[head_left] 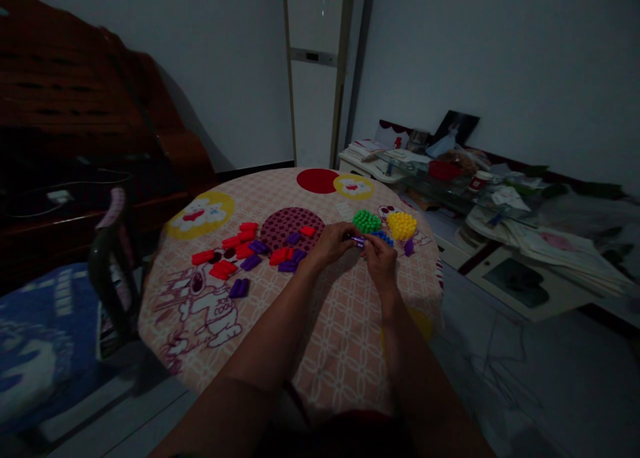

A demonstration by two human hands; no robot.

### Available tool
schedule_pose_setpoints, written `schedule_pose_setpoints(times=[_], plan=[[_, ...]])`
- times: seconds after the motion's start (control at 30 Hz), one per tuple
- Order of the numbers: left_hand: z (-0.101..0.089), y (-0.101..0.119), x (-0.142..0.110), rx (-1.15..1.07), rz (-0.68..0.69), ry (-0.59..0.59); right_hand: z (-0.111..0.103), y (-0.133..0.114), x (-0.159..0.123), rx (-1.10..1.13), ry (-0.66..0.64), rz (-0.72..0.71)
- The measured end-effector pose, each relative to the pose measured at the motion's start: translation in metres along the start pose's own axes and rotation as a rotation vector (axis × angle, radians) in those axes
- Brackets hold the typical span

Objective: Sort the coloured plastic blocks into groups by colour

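Note:
My left hand (336, 242) and my right hand (381, 261) meet over the right half of the round table, fingers pinched around a small purple tube (358, 241) with pale marks on it. Just beyond them lie a green bumpy cluster (367, 221) and a yellow one (402, 226). Partly hidden behind my right hand is a blue cluster (384, 237). A purple piece (409, 247) lies to its right. Left of my hands, several red tubes (223, 269) and purple tubes (239, 288) are scattered, some side by side in pairs.
A patterned cloth (330, 351) covers the table. At left stand a chair (115, 258) with a blue seat and a dark wooden bench (75, 98). A low cabinet (505, 285) on the right bears papers, a cup (480, 181) and bags. Behind is a tall white unit (315, 105).

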State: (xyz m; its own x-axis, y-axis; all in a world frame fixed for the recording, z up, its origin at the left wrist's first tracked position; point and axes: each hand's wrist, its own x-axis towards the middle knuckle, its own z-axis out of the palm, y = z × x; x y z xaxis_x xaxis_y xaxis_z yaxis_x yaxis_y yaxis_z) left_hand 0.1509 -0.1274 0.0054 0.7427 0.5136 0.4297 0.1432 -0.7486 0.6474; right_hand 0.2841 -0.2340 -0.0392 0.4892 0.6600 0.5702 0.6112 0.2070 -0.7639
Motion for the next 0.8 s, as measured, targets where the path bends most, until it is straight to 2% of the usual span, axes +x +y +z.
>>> schedule_pose_setpoints(times=[0.17, 0.3, 0.43, 0.6, 0.67, 0.73, 0.8], plan=[[0.001, 0.000, 0.000, 0.057, 0.012, -0.003, 0.001, 0.002, 0.000, 0.022, -0.004, -0.010], [0.007, 0.006, 0.000, 0.029, -0.011, 0.053, -0.001, 0.005, 0.002, 0.073, -0.005, 0.019], [0.015, 0.010, 0.000, 0.002, 0.004, 0.101, -0.009, 0.005, 0.005, 0.149, -0.028, 0.125], [0.024, 0.010, 0.000, -0.060, 0.014, 0.112, -0.016, 0.002, 0.005, 0.275, -0.159, 0.321], [0.025, 0.010, 0.000, -0.102, 0.029, 0.118, -0.018, 0.003, 0.005, 0.313, -0.180, 0.356], [0.025, 0.009, 0.000, -0.129, 0.046, 0.156, -0.021, 0.005, 0.007, 0.340, -0.081, 0.345], [0.022, 0.006, -0.001, -0.120, 0.036, 0.205, -0.029, 0.012, 0.011, 0.336, 0.171, 0.301]])
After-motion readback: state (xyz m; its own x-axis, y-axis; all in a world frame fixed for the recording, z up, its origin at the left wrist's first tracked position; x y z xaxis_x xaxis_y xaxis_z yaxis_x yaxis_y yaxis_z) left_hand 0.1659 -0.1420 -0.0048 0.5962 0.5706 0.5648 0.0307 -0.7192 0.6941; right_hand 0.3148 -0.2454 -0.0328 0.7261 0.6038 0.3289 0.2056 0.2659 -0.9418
